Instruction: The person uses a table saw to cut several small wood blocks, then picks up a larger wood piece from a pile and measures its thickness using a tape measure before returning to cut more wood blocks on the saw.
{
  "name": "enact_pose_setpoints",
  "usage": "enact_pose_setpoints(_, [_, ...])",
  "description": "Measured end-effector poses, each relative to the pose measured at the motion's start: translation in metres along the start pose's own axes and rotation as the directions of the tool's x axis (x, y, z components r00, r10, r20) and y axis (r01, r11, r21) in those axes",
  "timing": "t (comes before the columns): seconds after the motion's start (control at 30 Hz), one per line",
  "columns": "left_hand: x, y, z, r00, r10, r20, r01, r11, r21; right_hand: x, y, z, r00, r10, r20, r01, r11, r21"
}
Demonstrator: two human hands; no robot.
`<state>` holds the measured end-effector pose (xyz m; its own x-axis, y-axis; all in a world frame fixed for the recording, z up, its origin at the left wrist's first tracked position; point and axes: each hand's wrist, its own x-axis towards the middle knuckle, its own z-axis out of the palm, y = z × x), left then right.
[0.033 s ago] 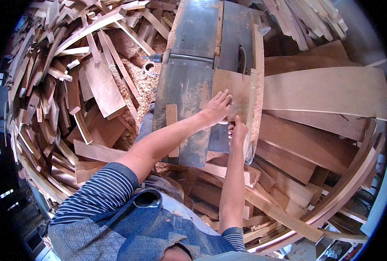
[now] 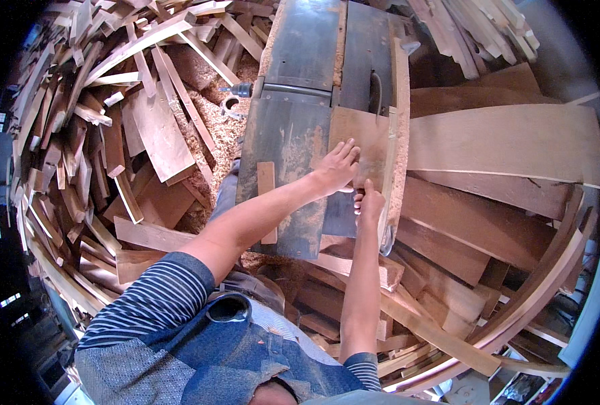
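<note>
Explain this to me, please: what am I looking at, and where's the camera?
There's no robot here: these are a person's own bare hands, seen from a fisheye camera worn on their head, so straight edges bend. Below is a metal-topped woodworking machine. The left hand lies flat on a wooden board. The right hand, index finger extended, is at the board's near edge; whether it grips is unclear. A narrow wood strip lies on the machine. Wood offcuts are heaped leftward.

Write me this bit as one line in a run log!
left hand: on wooden board; right hand: curled, at board's near edge; board: on metal machine table; wood strip: left of board
</note>
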<state>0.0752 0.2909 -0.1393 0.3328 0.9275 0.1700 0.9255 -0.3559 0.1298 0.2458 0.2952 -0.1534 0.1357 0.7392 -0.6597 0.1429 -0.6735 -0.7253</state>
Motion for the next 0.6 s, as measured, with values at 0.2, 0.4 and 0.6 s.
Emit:
enact_pose_setpoints(0.2, [0.005,-0.004,0.001,0.998,-0.011,0.058,0.012,1.0,-0.006,0.004,0.0,-0.029,0.873,-0.486,-0.039,0.366,0.707,-0.605])
enact_pose_setpoints(0.4, [0.008,-0.007,-0.001,0.999,-0.022,0.046,0.023,0.999,-0.028,0.007,-0.019,-0.058,0.471,-0.813,0.344,0.648,0.054,-0.759])
enact_pose_setpoints(0.6, [0.013,-0.011,-0.008,0.999,-0.009,0.032,0.01,1.0,-0.025,0.031,-0.028,-0.064,0.472,-0.745,0.472,0.699,-0.01,-0.715])
